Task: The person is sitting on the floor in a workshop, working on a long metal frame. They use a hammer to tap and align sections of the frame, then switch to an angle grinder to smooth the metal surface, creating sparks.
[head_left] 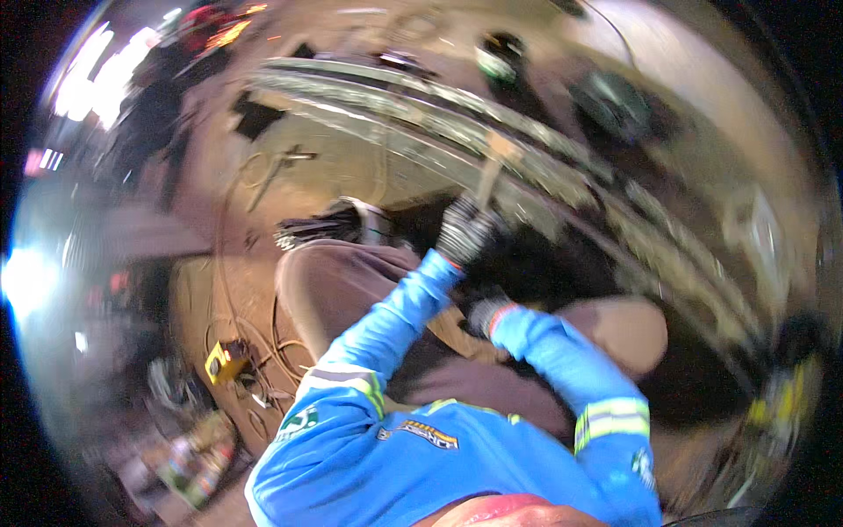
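My left hand (467, 232), in a striped grey glove, is closed around the lower end of a light tan, narrow tool (489, 182). Its far end widens into an orange-tan head that lies over the long metal beams (421, 114); blur hides its exact kind. Close to my lap, between my knees, is my right hand (486, 314), also gloved. Its fingers are dark and blurred, so I cannot make out whether it holds anything. A bundle of thin dark rods (320, 227) lies beside my left knee.
Cables (221, 272) loop across the brown floor at left, around a yellow box (226, 360). Past the beams stand an open can (500, 58) and a dark round container (612, 104). Far left, sparks (233, 33) fly near a person in dark clothing (158, 105).
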Available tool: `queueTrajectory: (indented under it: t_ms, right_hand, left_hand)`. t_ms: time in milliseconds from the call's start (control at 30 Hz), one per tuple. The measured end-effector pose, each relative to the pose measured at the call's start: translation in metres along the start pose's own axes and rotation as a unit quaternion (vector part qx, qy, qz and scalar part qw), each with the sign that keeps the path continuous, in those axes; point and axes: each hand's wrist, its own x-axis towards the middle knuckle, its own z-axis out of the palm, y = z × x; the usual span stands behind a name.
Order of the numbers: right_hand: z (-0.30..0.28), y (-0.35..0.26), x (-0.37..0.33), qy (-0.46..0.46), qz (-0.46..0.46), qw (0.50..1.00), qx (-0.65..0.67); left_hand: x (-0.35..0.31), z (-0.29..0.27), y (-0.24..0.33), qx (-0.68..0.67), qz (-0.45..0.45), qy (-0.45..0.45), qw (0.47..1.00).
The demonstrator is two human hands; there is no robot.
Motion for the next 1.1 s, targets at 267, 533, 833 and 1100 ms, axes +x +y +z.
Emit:
queueTrajectory:
  t_ms: [267, 533, 833, 1100]
  right_hand:
    - [0.012, -0.012, -0.001, -0.07, 0.015, 0.995, -0.068]
    - [0.02, -0.001, -0.007, -0.067, 0.047, 0.992, -0.095]
    - [-0.001, -0.006, -0.004, -0.145, 0.101, 0.977, -0.123]
    - [0.006, -0.015, -0.002, -0.162, 0.089, 0.975, -0.119]
  left_hand:
    - [-0.012, 0.008, -0.072, 0.238, 0.009, 0.018, 0.971]
    - [-0.003, 0.002, -0.123, 0.337, 0.012, -0.003, 0.942]
    - [0.019, -0.024, -0.167, 0.504, -0.08, -0.02, 0.86]
    - [-0.002, -0.028, -0.154, 0.231, -0.123, 0.001, 0.965]
